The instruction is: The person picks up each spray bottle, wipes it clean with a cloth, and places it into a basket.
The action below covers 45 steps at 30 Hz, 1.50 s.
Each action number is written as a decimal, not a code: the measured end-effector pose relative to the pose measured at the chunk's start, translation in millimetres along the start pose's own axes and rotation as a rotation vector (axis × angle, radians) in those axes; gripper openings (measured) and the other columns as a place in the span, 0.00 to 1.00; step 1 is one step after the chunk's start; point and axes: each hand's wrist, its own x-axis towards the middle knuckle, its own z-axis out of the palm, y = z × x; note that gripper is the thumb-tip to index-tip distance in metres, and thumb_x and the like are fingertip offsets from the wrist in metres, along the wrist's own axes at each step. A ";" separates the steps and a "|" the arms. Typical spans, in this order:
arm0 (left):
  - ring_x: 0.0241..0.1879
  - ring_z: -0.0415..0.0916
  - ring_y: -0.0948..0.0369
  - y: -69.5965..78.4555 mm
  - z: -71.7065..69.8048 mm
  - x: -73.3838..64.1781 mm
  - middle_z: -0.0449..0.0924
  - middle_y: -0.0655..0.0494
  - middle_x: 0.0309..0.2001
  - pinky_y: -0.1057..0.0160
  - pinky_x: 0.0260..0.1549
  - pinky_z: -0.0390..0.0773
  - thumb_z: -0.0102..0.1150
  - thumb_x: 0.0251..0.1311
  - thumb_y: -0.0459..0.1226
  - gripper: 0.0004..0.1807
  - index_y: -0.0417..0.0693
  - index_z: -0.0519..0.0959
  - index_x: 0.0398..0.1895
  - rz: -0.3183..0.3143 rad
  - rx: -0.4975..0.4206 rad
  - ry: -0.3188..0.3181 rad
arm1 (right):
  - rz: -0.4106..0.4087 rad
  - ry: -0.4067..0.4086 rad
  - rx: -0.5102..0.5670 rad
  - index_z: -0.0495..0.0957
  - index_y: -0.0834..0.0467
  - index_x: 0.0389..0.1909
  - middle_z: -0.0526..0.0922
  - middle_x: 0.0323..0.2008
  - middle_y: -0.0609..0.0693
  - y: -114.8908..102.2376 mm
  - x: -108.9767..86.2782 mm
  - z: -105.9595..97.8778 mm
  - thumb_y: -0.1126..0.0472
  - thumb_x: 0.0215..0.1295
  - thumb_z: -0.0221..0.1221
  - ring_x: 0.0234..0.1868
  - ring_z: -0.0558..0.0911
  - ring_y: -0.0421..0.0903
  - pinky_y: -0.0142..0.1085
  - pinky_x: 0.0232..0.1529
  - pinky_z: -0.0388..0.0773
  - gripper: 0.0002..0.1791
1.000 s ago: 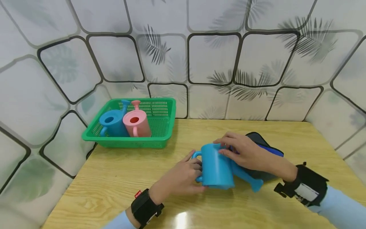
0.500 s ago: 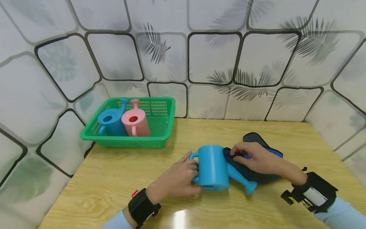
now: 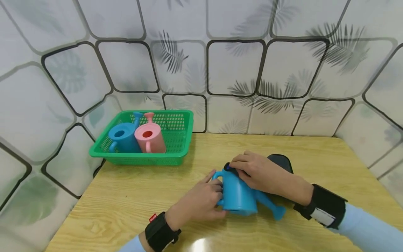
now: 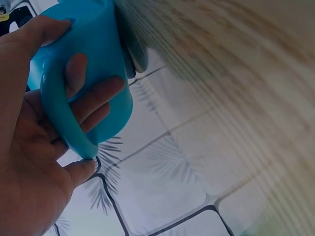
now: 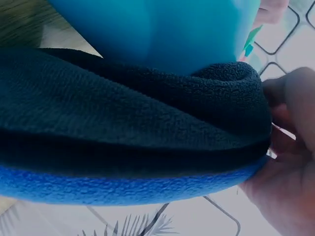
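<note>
A blue watering can [image 3: 239,194] is tipped over above the table, its spout [image 3: 267,202] slanting down toward the front right. My left hand [image 3: 204,194] holds it by the handle, fingers passing through the loop in the left wrist view, with the thumb on the can's body [image 4: 110,105]. At the can's far end, my right hand [image 3: 261,171] grips a folded black and blue cloth [image 3: 281,162]. The right wrist view has this cloth [image 5: 138,113] lying against the can, its edge pinched between thumb and fingers. Part of the cloth is hidden under the right hand.
A green plastic basket [image 3: 141,159] stands at the back left of the wooden table [image 3: 126,196]. Inside it are a blue watering can [image 3: 124,138] and a pink watering can [image 3: 151,138]. A patterned wall [image 3: 233,70] encloses the table behind and at the sides.
My right hand moved right off the can with the cloth, then came back left, bringing the cloth onto the can's far end. The left hand keeps its hold on the handle.
</note>
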 end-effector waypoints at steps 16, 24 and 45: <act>0.56 0.79 0.61 0.9 -2.0 2.9 0.87 0.61 0.37 0.47 0.77 0.59 0.61 0.65 0.58 0.22 0.57 0.75 0.19 -0.004 0.003 0.001 | -0.160 -0.058 0.058 0.87 0.56 0.47 0.89 0.44 0.46 -18.3 -11.5 -5.6 0.70 0.60 0.69 0.40 0.82 0.44 0.30 0.39 0.78 0.15; 0.55 0.79 0.61 -6.3 -2.6 -1.3 0.87 0.61 0.37 0.46 0.78 0.57 0.65 0.62 0.56 0.19 0.56 0.78 0.21 -0.013 0.002 0.036 | -0.321 0.023 0.125 0.84 0.49 0.39 0.87 0.40 0.40 -42.2 -26.8 0.4 0.71 0.48 0.75 0.37 0.78 0.36 0.20 0.36 0.72 0.20; 0.55 0.79 0.61 -9.7 -5.8 -5.6 0.87 0.61 0.39 0.44 0.77 0.59 0.67 0.61 0.54 0.15 0.54 0.83 0.28 -0.025 -0.017 0.078 | -0.352 0.081 0.127 0.82 0.46 0.42 0.82 0.45 0.38 -44.0 -35.5 2.1 0.67 0.54 0.74 0.41 0.77 0.34 0.19 0.42 0.74 0.18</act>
